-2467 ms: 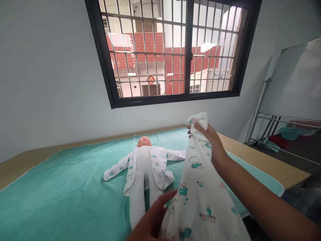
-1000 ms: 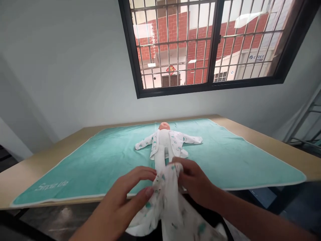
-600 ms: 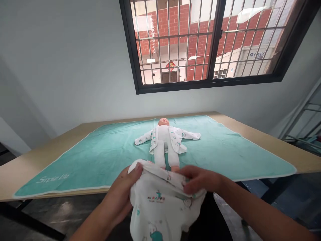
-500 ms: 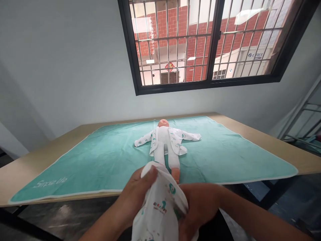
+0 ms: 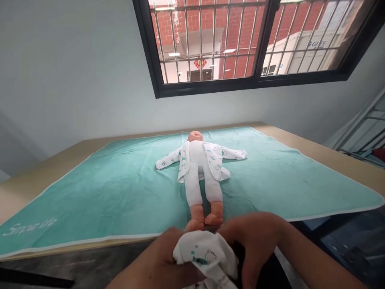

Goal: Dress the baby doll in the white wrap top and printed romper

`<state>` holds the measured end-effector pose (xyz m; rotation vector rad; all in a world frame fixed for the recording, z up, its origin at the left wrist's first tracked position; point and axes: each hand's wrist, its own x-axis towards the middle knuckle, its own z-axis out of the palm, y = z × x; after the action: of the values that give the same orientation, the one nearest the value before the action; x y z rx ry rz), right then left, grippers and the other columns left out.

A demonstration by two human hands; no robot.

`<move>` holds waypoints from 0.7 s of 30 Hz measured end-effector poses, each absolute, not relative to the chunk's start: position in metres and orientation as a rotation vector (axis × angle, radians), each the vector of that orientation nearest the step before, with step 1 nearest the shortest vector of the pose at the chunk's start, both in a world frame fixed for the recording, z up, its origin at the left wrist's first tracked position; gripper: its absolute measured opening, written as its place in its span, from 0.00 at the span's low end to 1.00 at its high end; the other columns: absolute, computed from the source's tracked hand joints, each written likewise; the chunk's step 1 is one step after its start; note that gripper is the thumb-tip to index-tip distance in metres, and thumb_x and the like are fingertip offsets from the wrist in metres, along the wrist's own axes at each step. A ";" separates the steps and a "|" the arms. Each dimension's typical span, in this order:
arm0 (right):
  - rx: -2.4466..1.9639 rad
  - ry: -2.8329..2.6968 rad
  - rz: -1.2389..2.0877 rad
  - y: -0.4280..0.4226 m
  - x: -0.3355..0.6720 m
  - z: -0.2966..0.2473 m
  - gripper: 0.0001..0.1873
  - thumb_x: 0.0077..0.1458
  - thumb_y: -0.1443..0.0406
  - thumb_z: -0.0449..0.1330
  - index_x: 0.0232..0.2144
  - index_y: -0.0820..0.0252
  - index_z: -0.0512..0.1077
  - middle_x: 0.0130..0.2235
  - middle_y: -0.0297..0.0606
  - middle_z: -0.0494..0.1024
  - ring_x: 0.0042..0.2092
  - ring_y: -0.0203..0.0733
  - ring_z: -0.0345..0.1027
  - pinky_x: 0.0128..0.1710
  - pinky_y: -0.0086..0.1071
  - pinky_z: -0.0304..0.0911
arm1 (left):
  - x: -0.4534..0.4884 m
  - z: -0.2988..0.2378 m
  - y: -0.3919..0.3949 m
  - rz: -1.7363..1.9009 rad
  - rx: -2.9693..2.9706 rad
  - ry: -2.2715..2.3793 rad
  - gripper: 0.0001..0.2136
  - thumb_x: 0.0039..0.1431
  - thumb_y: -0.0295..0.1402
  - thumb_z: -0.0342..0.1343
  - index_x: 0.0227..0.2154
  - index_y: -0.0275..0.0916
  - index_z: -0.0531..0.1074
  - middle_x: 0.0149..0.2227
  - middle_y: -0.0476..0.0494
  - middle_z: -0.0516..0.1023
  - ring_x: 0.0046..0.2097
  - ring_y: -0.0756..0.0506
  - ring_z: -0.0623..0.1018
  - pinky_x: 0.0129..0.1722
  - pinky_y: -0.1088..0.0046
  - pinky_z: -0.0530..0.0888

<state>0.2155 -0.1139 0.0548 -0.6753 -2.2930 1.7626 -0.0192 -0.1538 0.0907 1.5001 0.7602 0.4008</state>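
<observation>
Running off the left side of the view, the mat (image 5: 105, 192) lay over the desk (image 5: 60, 164), its lettering (image 5: 30, 226) smeared and nearer the edge than half a second ago. Next came the left hand (image 5: 168, 265), closed tightly on the garment (image 5: 207, 253), with the thumb pressed across the cloth and the other fingers hidden beneath. The garment had been lengthened out and higher; now it sat lower, bunched between the two hands in front of the desk, its bottom cut off by the frame.

Beyond it the doll (image 5: 198, 160) lay face up on the mat, the jacket (image 5: 215, 156) open around its body. Both feet now showed, where the garment had covered one before. Above, the window (image 5: 207, 85) had slid upward in view, its top cut off.

Farther right, the right hand (image 5: 255, 237) was half open, fingers bent towards the garment's far edge; its fingertips were obscured, so I could not tell whether it gripped. At the far right, only part of the stand (image 5: 361, 119) showed.
</observation>
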 end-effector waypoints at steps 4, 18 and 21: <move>-0.757 -2.149 1.655 -0.119 0.194 0.063 0.27 0.31 0.57 0.75 0.37 0.58 0.78 0.36 0.30 0.79 0.38 0.38 0.72 0.37 0.24 0.66 | -0.022 0.085 -0.150 0.599 1.373 0.838 0.15 0.47 0.43 0.66 0.31 0.37 0.79 0.33 0.45 0.78 0.35 0.47 0.74 0.35 0.76 0.71; -0.615 -1.080 1.839 -0.122 0.185 0.005 0.26 0.51 0.47 0.63 0.39 0.64 0.76 0.31 0.39 0.77 0.35 0.40 0.71 0.39 0.33 0.67 | -0.018 0.046 -0.149 0.622 1.077 0.906 0.31 0.38 0.43 0.70 0.49 0.40 0.76 0.37 0.43 0.83 0.50 0.33 0.77 0.50 0.60 0.74; -0.686 -1.067 1.857 -0.132 0.183 -0.008 0.30 0.52 0.43 0.59 0.42 0.63 0.75 0.32 0.39 0.78 0.36 0.41 0.72 0.40 0.34 0.68 | -0.015 0.035 -0.145 0.672 1.048 0.913 0.25 0.40 0.42 0.70 0.43 0.38 0.78 0.34 0.42 0.83 0.49 0.33 0.78 0.50 0.60 0.74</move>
<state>0.1827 -0.1321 -0.0082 -0.6859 -1.0674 1.8568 -0.0145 -0.1446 0.0352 1.0483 0.9125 0.6721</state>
